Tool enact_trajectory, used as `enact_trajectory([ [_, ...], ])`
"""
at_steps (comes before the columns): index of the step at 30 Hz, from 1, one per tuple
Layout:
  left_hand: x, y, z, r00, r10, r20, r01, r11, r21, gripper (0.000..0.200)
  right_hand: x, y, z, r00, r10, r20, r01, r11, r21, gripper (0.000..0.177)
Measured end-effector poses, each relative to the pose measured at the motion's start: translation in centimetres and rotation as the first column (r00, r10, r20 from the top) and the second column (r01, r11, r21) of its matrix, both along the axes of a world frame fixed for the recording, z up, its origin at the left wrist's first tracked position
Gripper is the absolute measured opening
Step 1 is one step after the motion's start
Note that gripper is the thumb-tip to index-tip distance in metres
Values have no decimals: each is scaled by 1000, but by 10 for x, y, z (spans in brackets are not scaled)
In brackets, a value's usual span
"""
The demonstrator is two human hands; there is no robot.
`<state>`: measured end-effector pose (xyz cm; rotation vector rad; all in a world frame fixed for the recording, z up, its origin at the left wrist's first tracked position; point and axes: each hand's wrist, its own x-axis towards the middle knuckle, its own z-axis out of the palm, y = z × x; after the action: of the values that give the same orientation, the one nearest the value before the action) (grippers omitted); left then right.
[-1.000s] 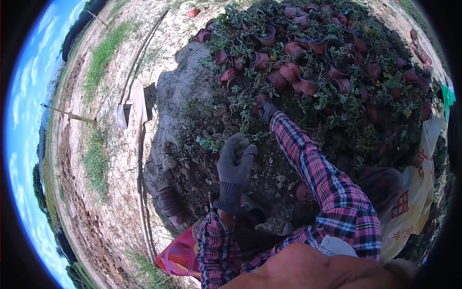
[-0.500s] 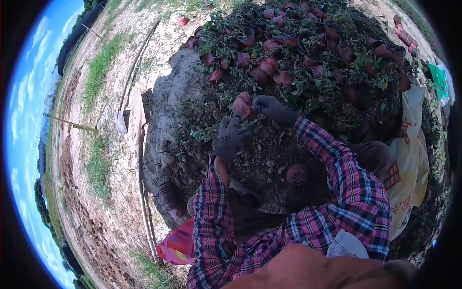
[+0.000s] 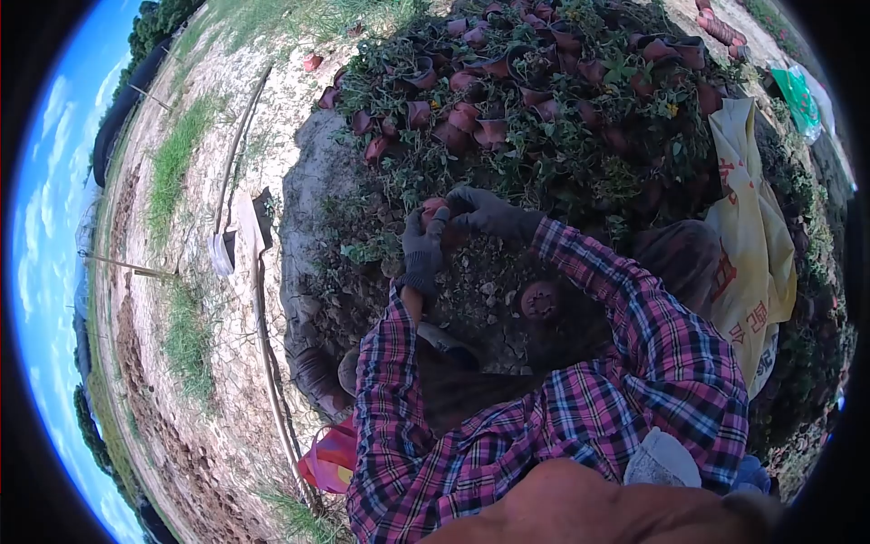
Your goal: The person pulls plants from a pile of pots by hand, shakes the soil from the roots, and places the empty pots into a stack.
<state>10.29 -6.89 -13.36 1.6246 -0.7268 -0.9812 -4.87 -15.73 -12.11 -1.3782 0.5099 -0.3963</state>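
In front of me I hold a small, soft reddish-brown plant pot (image 3: 434,209) between both gloved hands. My left hand (image 3: 422,252), in a dark grey knit glove, is closed around its near left side. My right hand (image 3: 492,217), gloved in the same grey, grips the pot from the right, fingers bent over its edge. What is inside the pot is hidden. Just beyond my hands lies a large heap of reddish-brown pots (image 3: 462,118) tangled with green plants. An upturned pot (image 3: 540,300) sits on the soil by my legs.
A yellowish sack with red lettering (image 3: 754,245) lies at my right. To the left are a long-handled tool (image 3: 260,313), a stack of dark pots (image 3: 319,374) and a pink-red bag (image 3: 328,461). A green-and-white bag (image 3: 797,102) lies far right.
My left hand has come up and closed on the pot, which my right hand was holding. The pot is now between both hands. My view has shifted slightly.
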Motion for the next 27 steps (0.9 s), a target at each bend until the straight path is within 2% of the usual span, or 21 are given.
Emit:
enact_trajectory([
  [3, 4, 4, -1, 989, -105, -107, 99, 993, -58, 44, -2, 11, 1, 994, -99, -50, 87, 975, -203, 28],
  [6, -3, 13, 0, 975, -190, -118, 175, 976, -129, 40, -5, 18, -20, 979, -201, 10, 178, 841, -511, 20],
  [9, -4, 16, 26, 867, -249, -432, 197, 967, -161, 42, -10, 18, -10, 973, -217, 77, 225, 966, -127, 12],
  [12, 9, 12, 29, 822, -209, -529, 190, 978, -91, 46, -22, 13, -1, 978, -98, 185, 83, 993, 89, 20],
  [15, -3, 21, 48, 595, -368, -714, 385, 911, -149, 53, -17, 16, -18, 934, -123, 335, 47, 973, 225, 22],
  [16, -1, 20, 44, 684, -342, -644, 320, 934, -157, 57, -16, 20, -18, 916, -145, 375, 45, 964, 262, 23],
  [19, 4, 17, 34, 893, -240, -380, 172, 964, -203, 67, -26, 18, 9, 989, 103, 104, -109, 992, 64, 27],
  [22, 0, 14, 33, 980, -188, -70, 166, 955, -245, 72, -24, 12, 21, 977, 197, 77, -207, 967, 149, 36],
  [23, 0, 13, 29, 982, -186, 18, 185, 955, -233, 72, -23, 11, 14, 990, 101, -97, -89, 989, 121, 37],
  [27, 2, 13, 26, 957, -140, 253, 175, 977, -121, 70, -2, 13, -11, 983, -161, 82, 148, 978, 149, 29],
])
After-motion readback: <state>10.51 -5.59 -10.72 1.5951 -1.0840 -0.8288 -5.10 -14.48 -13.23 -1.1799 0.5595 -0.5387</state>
